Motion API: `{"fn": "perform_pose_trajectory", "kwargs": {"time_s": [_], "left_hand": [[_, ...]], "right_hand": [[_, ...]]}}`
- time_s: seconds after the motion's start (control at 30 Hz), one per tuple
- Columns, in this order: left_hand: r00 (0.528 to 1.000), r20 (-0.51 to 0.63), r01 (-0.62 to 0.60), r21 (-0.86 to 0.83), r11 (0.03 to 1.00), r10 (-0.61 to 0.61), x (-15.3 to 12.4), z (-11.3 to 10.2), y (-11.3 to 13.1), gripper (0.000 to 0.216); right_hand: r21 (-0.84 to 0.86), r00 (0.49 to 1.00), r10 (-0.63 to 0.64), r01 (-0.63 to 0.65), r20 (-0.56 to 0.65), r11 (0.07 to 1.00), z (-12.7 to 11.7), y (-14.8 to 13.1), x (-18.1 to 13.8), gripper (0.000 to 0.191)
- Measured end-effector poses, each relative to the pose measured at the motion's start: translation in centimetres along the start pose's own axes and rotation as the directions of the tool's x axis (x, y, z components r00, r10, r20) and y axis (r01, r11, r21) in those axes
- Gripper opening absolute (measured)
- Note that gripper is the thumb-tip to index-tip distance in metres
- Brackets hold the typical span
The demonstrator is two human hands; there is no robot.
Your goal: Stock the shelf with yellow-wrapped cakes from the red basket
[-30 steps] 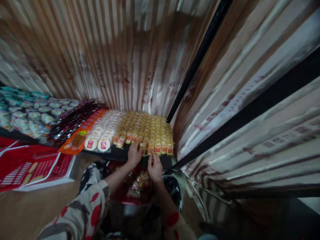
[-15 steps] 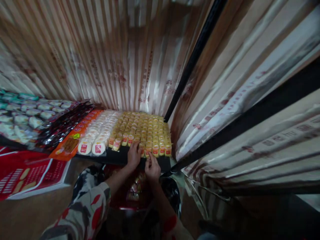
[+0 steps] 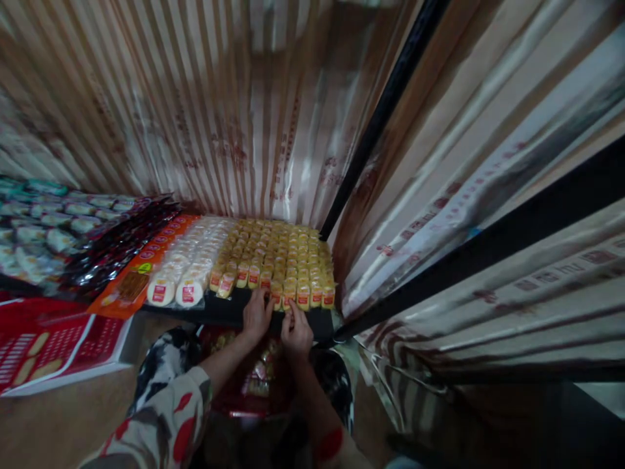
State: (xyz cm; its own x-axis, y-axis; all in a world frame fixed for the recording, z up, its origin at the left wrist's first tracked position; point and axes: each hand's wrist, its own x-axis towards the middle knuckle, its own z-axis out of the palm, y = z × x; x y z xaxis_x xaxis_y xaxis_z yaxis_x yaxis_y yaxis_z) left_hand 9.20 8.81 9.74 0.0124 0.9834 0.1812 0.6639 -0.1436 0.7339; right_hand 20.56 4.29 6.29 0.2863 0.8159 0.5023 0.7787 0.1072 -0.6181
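Rows of small yellow wrapped snack packets [image 3: 303,260] with red labels stand on a dark shelf [image 3: 234,305]. My left hand [image 3: 258,317] is at the front edge of the rows, fingers curled together beside a front packet; whatever they hold is hidden. Close by on the right, my right hand [image 3: 297,331] pinches the lower edge of a yellow snack packet [image 3: 289,296] in the front row. To the left of the front packets, one packet [image 3: 226,285] leans out of line. Below my hands, a red container [image 3: 234,400] holds more wrapped packets, dimly lit.
Round white wrapped packets [image 3: 189,293], an orange packet [image 3: 120,293], dark shiny packets [image 3: 114,251] and white-green packets [image 3: 43,225] fill the shelf leftward. A red printed box [image 3: 73,345] lies at lower left. Black poles [image 3: 385,111] and hanging printed sheeting [image 3: 244,98] close in behind and right.
My left hand has drawn back slightly down and left from the front packets. My right hand stays at the same packet. The view has shifted slightly.
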Motion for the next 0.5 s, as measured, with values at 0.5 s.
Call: {"fn": "perform_pose_trajectory", "kwargs": {"time_s": [0.5], "left_hand": [[0.991,0.045,-0.135,0.222,0.966,0.128,-0.32,0.56,-0.60,0.019]], "right_hand": [[-0.055,0.999,-0.017,0.015,-0.035,0.998,0.32,-0.62,-0.07,0.039]]}}
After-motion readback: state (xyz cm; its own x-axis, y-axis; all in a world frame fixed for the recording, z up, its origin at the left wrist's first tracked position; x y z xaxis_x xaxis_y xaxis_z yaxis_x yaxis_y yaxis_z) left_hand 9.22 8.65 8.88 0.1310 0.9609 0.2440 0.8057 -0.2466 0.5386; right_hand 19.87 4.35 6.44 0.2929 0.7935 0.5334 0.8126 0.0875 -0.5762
